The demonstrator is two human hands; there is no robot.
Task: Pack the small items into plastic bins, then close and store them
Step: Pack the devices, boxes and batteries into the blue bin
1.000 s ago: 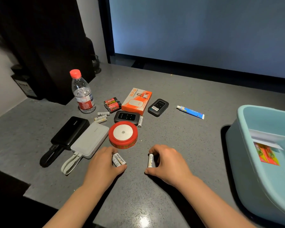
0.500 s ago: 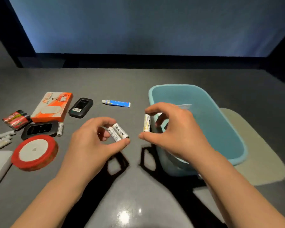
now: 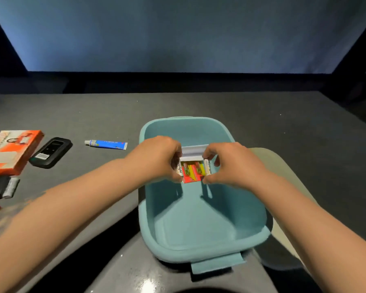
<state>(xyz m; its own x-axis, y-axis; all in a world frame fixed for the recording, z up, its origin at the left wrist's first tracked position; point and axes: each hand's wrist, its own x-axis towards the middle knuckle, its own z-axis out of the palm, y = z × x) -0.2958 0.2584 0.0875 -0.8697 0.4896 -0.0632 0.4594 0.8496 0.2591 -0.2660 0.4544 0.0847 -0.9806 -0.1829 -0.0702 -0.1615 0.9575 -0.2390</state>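
Grey tabletop (image 3: 178,106) is spread beneath a teal plastic bin (image 3: 199,248). Over the bin's far end, white batteries (image 3: 179,169) are pinched by the left hand (image 3: 156,158), and another white battery (image 3: 207,168) by the right hand (image 3: 235,163). An orange box (image 3: 11,151) lies at nine o'clock.

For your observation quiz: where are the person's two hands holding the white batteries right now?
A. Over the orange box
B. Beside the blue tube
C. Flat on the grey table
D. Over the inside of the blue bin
D: the left hand and right hand each pinch a battery over the inside of the blue bin.
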